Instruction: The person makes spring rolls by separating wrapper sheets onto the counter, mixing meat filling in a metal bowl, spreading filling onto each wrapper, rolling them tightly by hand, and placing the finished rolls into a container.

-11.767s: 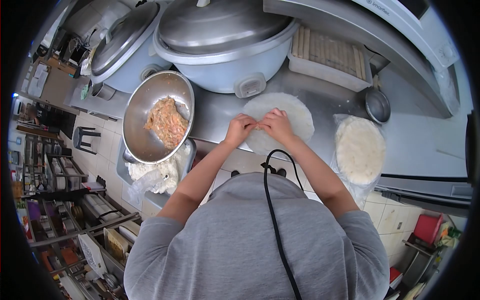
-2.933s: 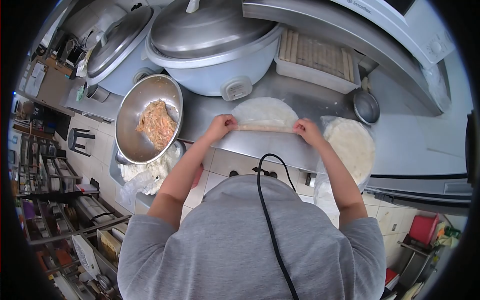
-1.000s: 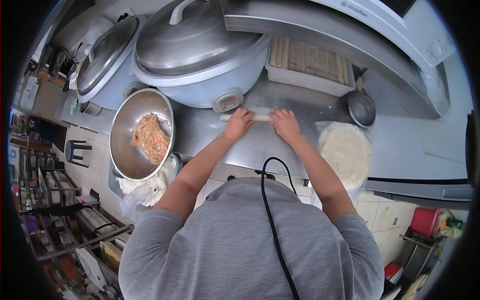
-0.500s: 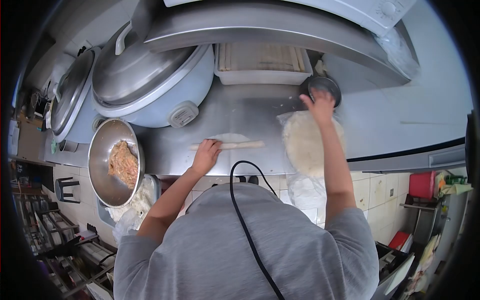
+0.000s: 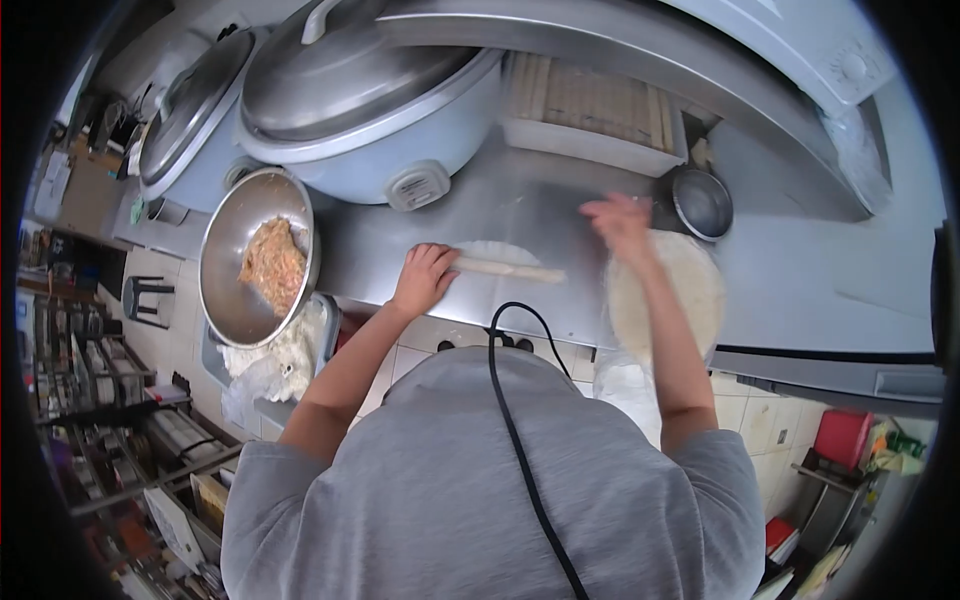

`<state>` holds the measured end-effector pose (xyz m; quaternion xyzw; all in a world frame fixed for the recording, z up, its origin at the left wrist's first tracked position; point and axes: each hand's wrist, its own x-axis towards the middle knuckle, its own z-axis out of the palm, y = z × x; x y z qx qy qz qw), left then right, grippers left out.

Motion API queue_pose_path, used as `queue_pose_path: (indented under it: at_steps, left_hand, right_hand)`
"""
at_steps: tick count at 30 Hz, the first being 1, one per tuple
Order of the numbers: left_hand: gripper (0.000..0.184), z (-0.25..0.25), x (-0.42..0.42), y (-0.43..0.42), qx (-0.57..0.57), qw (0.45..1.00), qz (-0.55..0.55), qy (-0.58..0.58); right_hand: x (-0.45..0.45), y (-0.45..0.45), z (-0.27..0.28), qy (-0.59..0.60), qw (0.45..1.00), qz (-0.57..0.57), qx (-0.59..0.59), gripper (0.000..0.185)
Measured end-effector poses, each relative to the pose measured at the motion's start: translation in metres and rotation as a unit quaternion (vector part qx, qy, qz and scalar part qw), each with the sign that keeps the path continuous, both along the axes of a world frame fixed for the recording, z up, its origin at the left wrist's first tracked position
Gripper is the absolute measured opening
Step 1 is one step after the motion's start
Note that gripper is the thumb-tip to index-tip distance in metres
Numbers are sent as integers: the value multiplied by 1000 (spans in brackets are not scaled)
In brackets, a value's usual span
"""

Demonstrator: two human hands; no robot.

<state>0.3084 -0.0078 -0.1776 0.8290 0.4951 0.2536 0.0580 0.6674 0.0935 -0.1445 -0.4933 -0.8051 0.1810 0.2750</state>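
Observation:
A thin rolled wrapper lies on the steel counter, with a small uncovered flap of pale sheet along its far side. My left hand rests over the roll's left end, fingers curled on it. My right hand, blurred by motion, hangs in the air between the roll and a small metal bowl, its fingers spread with nothing visible in them. Below my right forearm lies a stack of round pale wrappers on plastic. A large steel bowl with orange-pink filling stands at the left.
Two big lidded cookers stand at the back left. Behind the roll, a white tray holds several finished rolls under a steel shelf. A tub with white material sits beneath the steel bowl. A black cable hangs over my shirt.
The wrapper sheet has been rolled from flat into a thin stick. My right hand left the roll, reached to the small metal bowl, and has come back toward the roll. My left hand stayed on it.

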Motion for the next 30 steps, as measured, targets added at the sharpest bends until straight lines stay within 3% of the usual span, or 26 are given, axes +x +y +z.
queue_pose_path:
  at_steps: [1,2,5,7,10,13,16,19,22,25,28,30]
  left_hand:
    - [33,-3,-2,1,10,1000,-1,8]
    - [33,-5,-3,1,9,1000,5,8]
    - [32,-8,-5,2,25,999,2,26]
    - [30,-9,-7,4,44,998,-12,35]
    - [29,-10,-7,2,48,999,-8,18]
    - [29,-10,-8,3,51,999,-2,7]
    - [28,-10,-9,3,72,997,-4,21]
    - [27,-11,-10,2,71,997,-3,21]
    - [27,-15,-11,2,53,999,-11,3]
    - [26,-14,-12,2,56,998,-13,-15]
    - [31,-3,-8,-3,50,999,-1,-16]
    - [35,-3,1,-13,26,999,-32,-15]
  right_hand:
    - [-35,-8,-12,-37,996,86,9,39]
    - [-61,-11,-26,-75,984,160,-34,41]
    - [-110,-28,-24,-152,951,254,-94,52]
    - [-101,-25,-26,-200,913,355,29,67]
    - [-66,-11,-21,-272,876,398,26,77]
    - [-91,-1,-35,-272,858,430,65,82]
    - [-157,2,-55,-200,877,433,59,86]
    - [-179,0,-30,-261,861,435,47,86]
    - [-123,-2,-28,-217,868,444,44,85]
    - [-52,-13,-14,-289,854,433,31,85]
    - [-26,-34,-4,-284,879,383,9,71]
    - [-34,-53,-8,-239,936,250,61,58]
